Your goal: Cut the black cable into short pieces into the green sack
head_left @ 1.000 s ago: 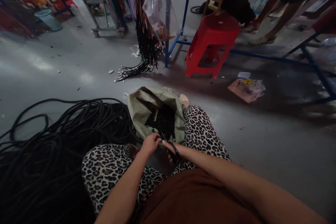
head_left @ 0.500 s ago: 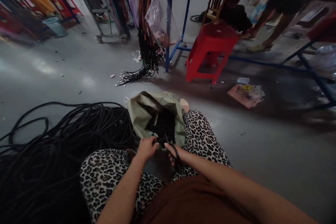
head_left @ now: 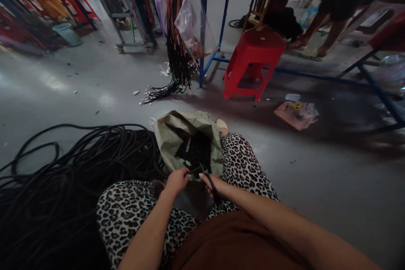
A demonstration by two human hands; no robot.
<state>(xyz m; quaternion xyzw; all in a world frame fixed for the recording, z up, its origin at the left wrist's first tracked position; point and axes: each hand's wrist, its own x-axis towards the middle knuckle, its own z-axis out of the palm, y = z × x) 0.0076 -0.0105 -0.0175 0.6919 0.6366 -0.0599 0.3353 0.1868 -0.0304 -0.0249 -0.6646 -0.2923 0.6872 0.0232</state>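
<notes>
I sit with a pale green woven sack (head_left: pixel 177 135) between my knees, open and filled with short black cut pieces (head_left: pixel 196 152). My left hand (head_left: pixel 176 180) is closed on a black cable end (head_left: pixel 191 171) at the sack's near rim. My right hand (head_left: pixel 212 185) grips black-handled scissors (head_left: pixel 209 179), whose blades point at that cable end. The two hands are almost touching, just above my leopard-print trousers (head_left: pixel 133 211).
A big heap of black cable (head_left: pixel 63 177) lies on the floor at my left. Ahead stand a red plastic stool (head_left: pixel 253 59), a blue-legged table (head_left: pixel 202 33) with hanging wire bundles (head_left: pixel 177 42), and a packet (head_left: pixel 297 114) on the floor. Another person's legs (head_left: pixel 319 29) show beyond.
The view tilted up slightly. My hands stayed at the sack's rim, with the scissors shifting a little against the cable end.
</notes>
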